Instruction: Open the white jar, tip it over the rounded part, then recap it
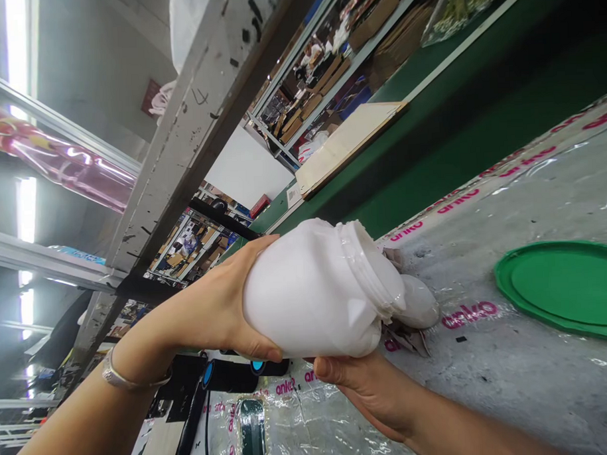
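Observation:
A white plastic jar (pixel 306 294) with a threaded neck lies tilted in the middle, its mouth toward the right. My left hand (pixel 226 303) is wrapped round its base end, the thumb along the underside. Under the jar's neck end, my right hand (pixel 363 385) supports it with the thumb against its side; the other fingers are partly hidden. Just beyond the neck, a rounded whitish object (pixel 419 302) rests on the plastic-covered table (pixel 478 374). A green round lid or tray (pixel 564 288) lies at the right.
A green conveyor surface (pixel 459 116) runs behind the table, with a pale board (pixel 348 143) on it. A metal beam (pixel 180 125) slants across the upper left. Black cylindrical objects (pixel 232 376) sit below my left hand. Shelves with boxes stand farther back.

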{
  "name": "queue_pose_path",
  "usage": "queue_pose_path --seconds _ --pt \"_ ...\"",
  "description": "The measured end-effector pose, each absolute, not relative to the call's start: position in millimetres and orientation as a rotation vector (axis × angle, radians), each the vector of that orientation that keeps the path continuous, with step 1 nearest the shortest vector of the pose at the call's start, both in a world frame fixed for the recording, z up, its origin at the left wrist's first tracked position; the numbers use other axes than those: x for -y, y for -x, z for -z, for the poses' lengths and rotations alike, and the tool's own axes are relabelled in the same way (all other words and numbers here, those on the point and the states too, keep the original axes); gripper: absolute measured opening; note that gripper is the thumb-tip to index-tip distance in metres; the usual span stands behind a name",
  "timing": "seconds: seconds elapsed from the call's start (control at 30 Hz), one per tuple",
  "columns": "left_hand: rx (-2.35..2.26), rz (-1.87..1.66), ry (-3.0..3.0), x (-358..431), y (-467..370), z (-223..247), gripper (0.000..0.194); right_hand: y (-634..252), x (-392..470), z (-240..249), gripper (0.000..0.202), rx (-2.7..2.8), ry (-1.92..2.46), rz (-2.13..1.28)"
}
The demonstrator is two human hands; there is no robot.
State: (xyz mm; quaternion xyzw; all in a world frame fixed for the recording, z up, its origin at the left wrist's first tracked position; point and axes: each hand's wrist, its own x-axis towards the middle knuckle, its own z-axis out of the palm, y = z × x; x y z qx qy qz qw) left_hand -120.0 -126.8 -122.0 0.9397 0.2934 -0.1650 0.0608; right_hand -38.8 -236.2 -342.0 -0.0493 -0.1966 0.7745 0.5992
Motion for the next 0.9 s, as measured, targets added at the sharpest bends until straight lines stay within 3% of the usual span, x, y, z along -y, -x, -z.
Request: queue_pose_path --seconds 0.9 --pt "-0.922 0.539 -2.837 128.6 119.2 120.4 0.130 41.0 238.1 341.2 0.070 0.468 0.035 -1.800"
